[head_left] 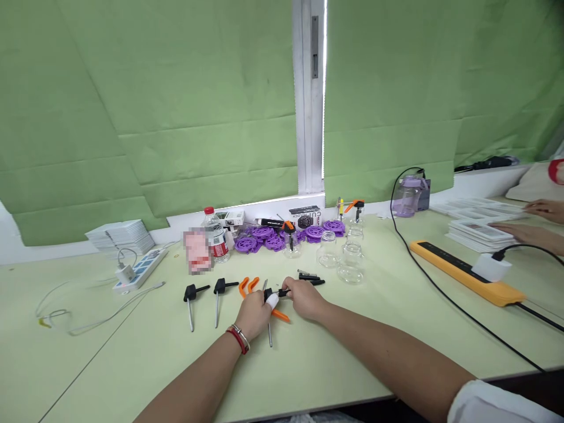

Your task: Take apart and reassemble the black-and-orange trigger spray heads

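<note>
My left hand (254, 316) is closed around a black pump-like head with a metal rod (270, 335) hanging below it. Its thumb has a white cover on the tip. Close against it, my right hand (304, 298) pinches a small black piece (283, 292) that meets the head; the fingers hide how they join. An orange lever (280, 316) shows just under the hands, and two orange levers (248, 285) lie behind the left hand. To the left lie two similar black heads with metal rods (190, 294) (219, 286). Black sticks (314, 282) and a spring (307, 274) lie beyond the right hand.
Clear glass jars (351, 273) and purple lids (264, 238) stand along the back, near a red-capped bottle (215, 235). A white power strip (141, 271) lies left, a yellow one (467, 273) right, with a cable crossing the table. Another person's hands touch white boxes (478, 235).
</note>
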### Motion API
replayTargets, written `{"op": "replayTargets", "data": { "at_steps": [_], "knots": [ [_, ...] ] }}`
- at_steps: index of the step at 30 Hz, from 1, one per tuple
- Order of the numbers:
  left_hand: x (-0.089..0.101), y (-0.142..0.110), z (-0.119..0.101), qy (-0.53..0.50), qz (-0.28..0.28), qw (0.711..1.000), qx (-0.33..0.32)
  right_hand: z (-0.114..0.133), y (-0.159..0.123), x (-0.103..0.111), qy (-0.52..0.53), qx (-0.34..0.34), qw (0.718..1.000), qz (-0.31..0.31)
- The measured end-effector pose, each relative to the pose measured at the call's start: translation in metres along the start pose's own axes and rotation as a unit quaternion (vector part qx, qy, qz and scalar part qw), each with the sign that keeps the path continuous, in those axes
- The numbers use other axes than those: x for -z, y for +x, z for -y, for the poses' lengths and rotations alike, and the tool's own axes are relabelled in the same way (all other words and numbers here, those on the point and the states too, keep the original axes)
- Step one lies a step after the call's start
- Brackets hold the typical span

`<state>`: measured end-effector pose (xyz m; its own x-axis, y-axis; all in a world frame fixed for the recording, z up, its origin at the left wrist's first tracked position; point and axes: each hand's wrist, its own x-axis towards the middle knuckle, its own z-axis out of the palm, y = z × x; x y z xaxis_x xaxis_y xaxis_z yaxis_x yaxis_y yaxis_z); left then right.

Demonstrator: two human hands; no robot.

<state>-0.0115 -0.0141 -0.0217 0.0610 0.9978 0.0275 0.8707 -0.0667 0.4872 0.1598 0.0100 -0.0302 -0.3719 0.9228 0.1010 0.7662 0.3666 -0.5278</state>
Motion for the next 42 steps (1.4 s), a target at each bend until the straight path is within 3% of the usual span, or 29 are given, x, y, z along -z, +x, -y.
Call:
{"op": "replayTargets", "data": {
  "at_steps": [20,30,35,39,42],
  "knots": [
    [0.006,-0.007,-0.003,0.019,-0.024,0.999,-0.013,-0.01,-0.006,0.001,0.03,0.019,0.999,-0.026],
    [0.033,-0.007,0.007,0.052,-0.052,0.997,0.013,-0.019,-0.01,0.008,0.122,-0.016,0.992,-0.017],
    [0.038,-0.008,0.012,0.122,-0.024,0.992,0.032,-0.038,-0.004,0.027,0.142,-0.054,0.987,-0.059],
    [0.038,-0.01,0.009,0.151,-0.03,0.987,0.034,-0.057,-0.001,0.049,0.064,-0.107,0.984,-0.126],
    [0.04,-0.011,0.007,0.166,-0.032,0.985,0.041,-0.067,0.0,0.057,0.001,-0.129,0.984,-0.125]
  ]
}}
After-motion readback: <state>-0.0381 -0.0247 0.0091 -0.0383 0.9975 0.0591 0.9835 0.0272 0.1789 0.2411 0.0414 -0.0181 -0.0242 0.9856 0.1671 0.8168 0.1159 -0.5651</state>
